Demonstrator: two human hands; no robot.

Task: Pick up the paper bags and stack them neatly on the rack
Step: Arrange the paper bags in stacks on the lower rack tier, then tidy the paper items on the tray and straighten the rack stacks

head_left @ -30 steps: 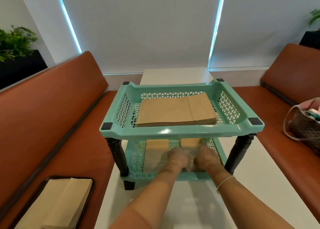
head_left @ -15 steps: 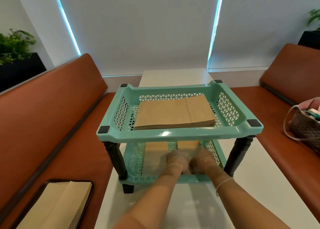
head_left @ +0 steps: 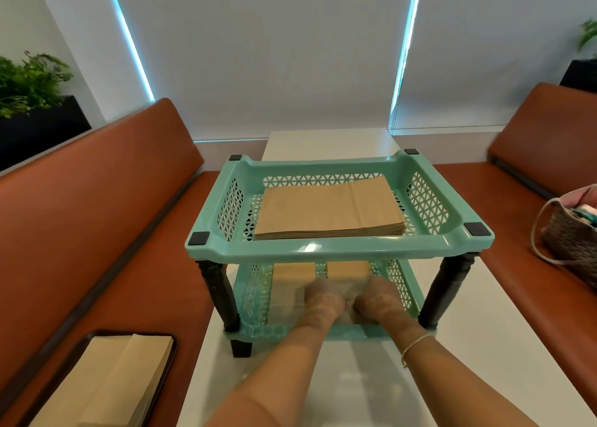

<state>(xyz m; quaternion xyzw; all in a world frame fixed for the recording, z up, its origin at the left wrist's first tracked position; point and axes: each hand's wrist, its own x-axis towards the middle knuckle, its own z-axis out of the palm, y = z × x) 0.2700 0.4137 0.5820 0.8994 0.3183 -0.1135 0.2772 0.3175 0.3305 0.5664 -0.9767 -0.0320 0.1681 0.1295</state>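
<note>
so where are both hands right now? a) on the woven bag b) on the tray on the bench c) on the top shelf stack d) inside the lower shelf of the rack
d: left hand and right hand reach under the top shelf into the lower shelf of the rack, at the paper bags there.

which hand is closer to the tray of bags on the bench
Left. The left hand is in the rack's lower shelf on the side toward the tray; the right hand lies beyond it.
</note>
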